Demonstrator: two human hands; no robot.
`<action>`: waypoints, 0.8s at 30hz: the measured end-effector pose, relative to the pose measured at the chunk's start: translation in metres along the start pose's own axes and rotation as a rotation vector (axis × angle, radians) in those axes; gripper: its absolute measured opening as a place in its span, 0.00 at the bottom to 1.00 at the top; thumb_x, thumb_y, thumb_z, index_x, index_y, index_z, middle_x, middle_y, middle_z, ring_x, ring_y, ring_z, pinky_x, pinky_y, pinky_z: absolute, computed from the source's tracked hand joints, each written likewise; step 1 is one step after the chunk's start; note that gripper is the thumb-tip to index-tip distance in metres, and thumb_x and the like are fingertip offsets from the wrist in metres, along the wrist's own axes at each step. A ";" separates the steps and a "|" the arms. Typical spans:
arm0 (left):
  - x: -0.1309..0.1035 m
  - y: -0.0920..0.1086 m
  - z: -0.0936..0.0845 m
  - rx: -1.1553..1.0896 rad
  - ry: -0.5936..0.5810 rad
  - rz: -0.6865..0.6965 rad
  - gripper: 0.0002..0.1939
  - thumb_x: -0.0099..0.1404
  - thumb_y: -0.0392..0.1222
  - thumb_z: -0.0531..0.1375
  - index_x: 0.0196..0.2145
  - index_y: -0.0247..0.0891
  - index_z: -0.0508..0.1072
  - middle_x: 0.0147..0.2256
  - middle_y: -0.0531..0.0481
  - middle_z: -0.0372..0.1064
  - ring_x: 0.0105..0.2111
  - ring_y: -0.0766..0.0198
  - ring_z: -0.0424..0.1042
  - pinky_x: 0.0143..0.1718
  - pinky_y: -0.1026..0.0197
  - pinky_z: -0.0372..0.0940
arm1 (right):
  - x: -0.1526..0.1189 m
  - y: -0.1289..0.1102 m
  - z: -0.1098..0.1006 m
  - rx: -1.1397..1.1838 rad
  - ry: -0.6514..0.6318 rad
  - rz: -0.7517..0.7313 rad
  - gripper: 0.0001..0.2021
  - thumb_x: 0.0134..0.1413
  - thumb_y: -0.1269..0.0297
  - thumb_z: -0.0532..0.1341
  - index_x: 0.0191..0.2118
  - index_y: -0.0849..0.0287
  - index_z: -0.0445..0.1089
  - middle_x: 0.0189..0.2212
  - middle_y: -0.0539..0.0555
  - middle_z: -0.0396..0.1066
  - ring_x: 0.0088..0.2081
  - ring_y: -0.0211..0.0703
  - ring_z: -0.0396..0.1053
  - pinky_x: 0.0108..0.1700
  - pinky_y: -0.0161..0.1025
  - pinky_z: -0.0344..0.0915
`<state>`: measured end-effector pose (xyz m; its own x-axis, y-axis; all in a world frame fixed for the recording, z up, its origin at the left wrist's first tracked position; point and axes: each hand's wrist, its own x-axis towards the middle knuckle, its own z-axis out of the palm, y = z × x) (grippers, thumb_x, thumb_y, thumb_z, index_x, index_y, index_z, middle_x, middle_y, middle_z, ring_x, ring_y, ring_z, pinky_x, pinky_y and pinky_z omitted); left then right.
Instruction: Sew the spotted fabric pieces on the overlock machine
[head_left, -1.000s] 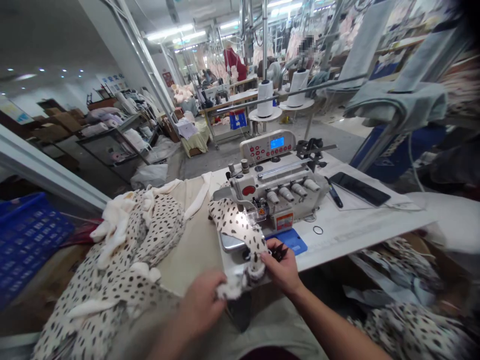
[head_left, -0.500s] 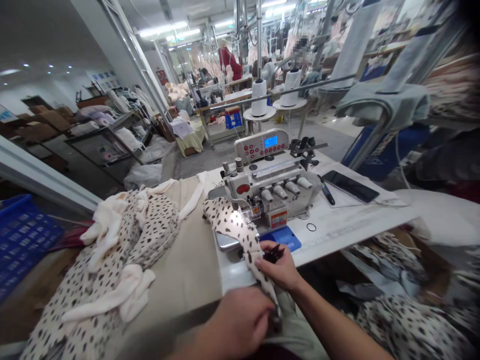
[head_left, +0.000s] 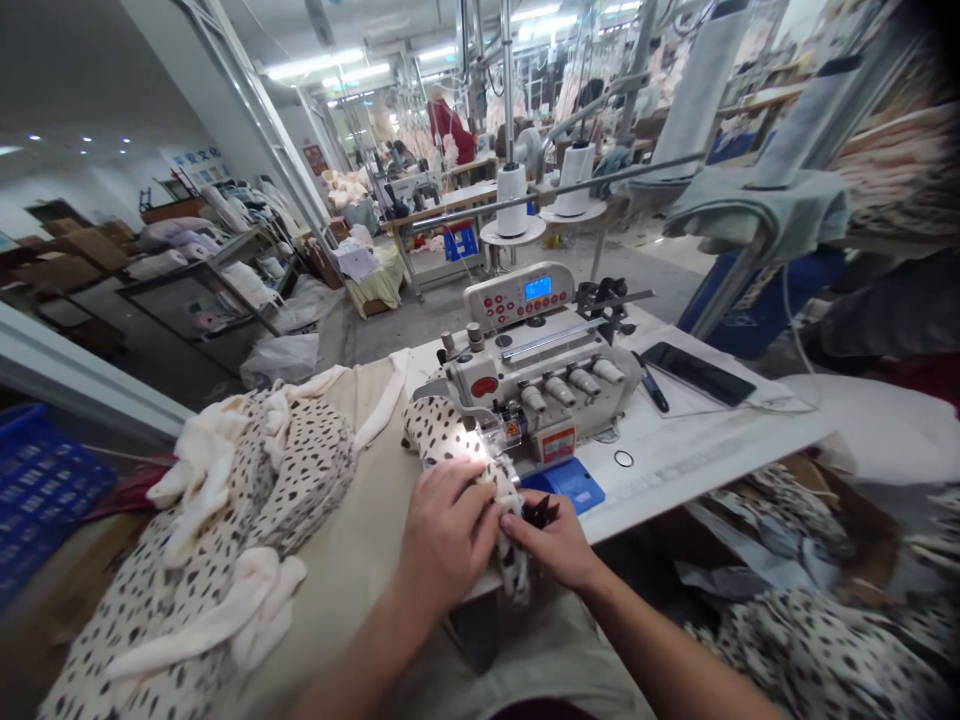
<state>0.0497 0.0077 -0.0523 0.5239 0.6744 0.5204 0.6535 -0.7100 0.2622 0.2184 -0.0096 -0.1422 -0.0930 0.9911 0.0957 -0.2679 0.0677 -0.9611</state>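
Note:
A cream fabric piece with black spots [head_left: 433, 428] lies across the bed of the overlock sewing machine [head_left: 544, 375], lit near the needle. My left hand [head_left: 442, 530] rests on the fabric just in front of the needle area, its fingertips closed on the cloth. Close beside it, my right hand [head_left: 561, 548] pinches the fabric's edge between thumb and fingers. A dark pointed tool [head_left: 541, 512], perhaps thread snips, sticks out from the same right hand. Below both hands the fabric's free end hangs over the table edge. My fingers hide part of the seam.
On the left lies a pile of spotted fabric [head_left: 300, 470] with cream trim. A phone [head_left: 697, 373], a dark pen-like tool [head_left: 654, 388] and a black ring [head_left: 623, 459] lie right of the machine. A blue basket [head_left: 52, 500] stands far left; thread cones [head_left: 512, 200] stand behind.
My left hand has moved up and forward from the fabric's hanging end to the cloth near the needle. My right hand stays about where it was, still gripping the fabric.

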 end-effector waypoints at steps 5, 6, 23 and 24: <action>0.008 -0.005 -0.004 0.024 -0.039 0.009 0.09 0.67 0.36 0.59 0.44 0.39 0.74 0.51 0.42 0.70 0.54 0.51 0.67 0.58 0.44 0.61 | 0.001 0.006 0.001 -0.014 0.022 -0.031 0.13 0.54 0.54 0.68 0.37 0.60 0.78 0.30 0.53 0.76 0.31 0.43 0.71 0.36 0.39 0.69; 0.009 -0.005 -0.004 0.034 -0.028 0.022 0.09 0.67 0.36 0.59 0.45 0.39 0.74 0.51 0.42 0.70 0.54 0.51 0.66 0.58 0.43 0.61 | 0.001 0.006 0.001 -0.027 0.021 -0.042 0.12 0.54 0.54 0.68 0.36 0.60 0.78 0.29 0.53 0.76 0.30 0.43 0.71 0.36 0.39 0.69; 0.013 -0.007 -0.002 -0.001 -0.025 0.062 0.10 0.67 0.35 0.58 0.46 0.37 0.73 0.47 0.42 0.73 0.50 0.53 0.69 0.56 0.45 0.64 | -0.001 0.007 0.001 0.026 0.102 -0.058 0.12 0.55 0.54 0.68 0.35 0.59 0.79 0.29 0.53 0.76 0.29 0.41 0.71 0.33 0.37 0.69; 0.014 -0.007 -0.001 0.001 -0.023 0.054 0.10 0.67 0.36 0.58 0.46 0.37 0.73 0.47 0.42 0.73 0.51 0.53 0.69 0.57 0.45 0.64 | -0.001 0.007 0.002 0.032 0.104 -0.055 0.12 0.55 0.54 0.68 0.35 0.59 0.79 0.29 0.53 0.76 0.29 0.41 0.71 0.33 0.37 0.69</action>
<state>0.0514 0.0219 -0.0461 0.5708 0.6393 0.5152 0.6244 -0.7454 0.2333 0.2150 -0.0104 -0.1489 0.0222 0.9927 0.1188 -0.3002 0.1200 -0.9463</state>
